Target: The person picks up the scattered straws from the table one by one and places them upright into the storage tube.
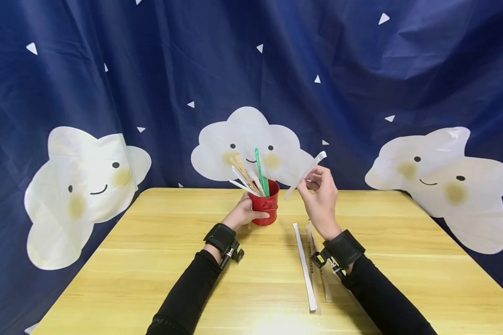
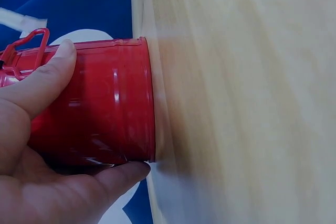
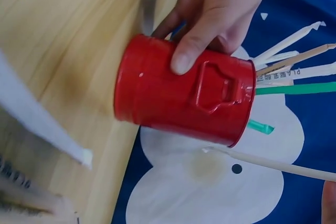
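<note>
A small red metal bucket (image 1: 265,211) stands on the table's far part, several wrapped straws leaning out of it: a green straw (image 1: 259,167), brown straws (image 1: 244,171) and white ones. My left hand (image 1: 244,213) grips the bucket round its side; in the left wrist view the thumb (image 2: 58,69) lies along the red wall near the wire handle (image 2: 39,51). To the right of the bucket, my right hand (image 1: 320,197) pinches a white wrapped straw (image 1: 317,160) in the air, tilted. Its lower end is near the bucket's rim in the right wrist view, apart from the straws inside.
On the table (image 1: 159,260), below the right hand, lie a white wrapped straw (image 1: 304,267) and a few printed, see-through wrapped straws (image 1: 311,260), partly overlapping. Behind the table's far edge hangs a dark blue curtain (image 1: 159,70) with smiling white clouds.
</note>
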`<action>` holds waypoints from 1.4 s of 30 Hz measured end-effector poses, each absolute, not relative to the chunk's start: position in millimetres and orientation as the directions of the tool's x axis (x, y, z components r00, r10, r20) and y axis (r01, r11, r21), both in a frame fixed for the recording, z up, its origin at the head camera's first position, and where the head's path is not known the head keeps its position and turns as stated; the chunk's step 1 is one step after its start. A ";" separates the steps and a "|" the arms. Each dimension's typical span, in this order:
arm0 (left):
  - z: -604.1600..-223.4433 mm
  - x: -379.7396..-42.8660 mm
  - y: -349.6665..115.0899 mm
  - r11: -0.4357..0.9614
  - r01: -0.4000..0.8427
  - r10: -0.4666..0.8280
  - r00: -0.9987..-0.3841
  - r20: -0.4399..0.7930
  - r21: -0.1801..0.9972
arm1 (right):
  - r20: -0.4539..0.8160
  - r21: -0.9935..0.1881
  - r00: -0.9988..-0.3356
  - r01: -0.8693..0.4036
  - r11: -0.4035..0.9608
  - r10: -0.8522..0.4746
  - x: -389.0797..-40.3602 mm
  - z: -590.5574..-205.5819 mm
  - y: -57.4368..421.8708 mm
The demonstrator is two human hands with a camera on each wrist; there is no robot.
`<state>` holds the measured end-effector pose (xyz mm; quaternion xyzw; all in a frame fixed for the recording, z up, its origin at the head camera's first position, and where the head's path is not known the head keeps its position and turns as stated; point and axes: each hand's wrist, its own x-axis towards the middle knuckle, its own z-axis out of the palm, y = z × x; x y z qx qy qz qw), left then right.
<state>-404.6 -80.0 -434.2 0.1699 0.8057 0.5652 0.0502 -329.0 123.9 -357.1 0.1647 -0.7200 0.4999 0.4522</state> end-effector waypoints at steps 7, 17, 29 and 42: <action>-435.3 -405.7 -79.3 0.311 0.230 0.320 -0.939 0.126 0.922 | 0.843 -0.536 -0.486 -0.721 0.439 0.230 -315.4 -339.3 105.5; -435.3 -406.5 -81.3 0.324 0.224 0.319 -0.940 0.117 0.919 | 0.843 -0.536 -0.497 -0.753 0.381 0.205 -323.1 -331.1 94.1; -435.8 -406.0 -79.1 0.324 0.224 0.320 -0.940 0.116 0.919 | 0.830 -0.542 -0.545 -0.736 0.407 0.121 -329.7 -345.7 85.5; -434.3 -405.0 -79.8 0.279 0.276 0.349 -0.921 0.171 0.920 | 0.786 -0.572 -0.616 -0.696 0.433 0.049 -362.2 -379.3 93.2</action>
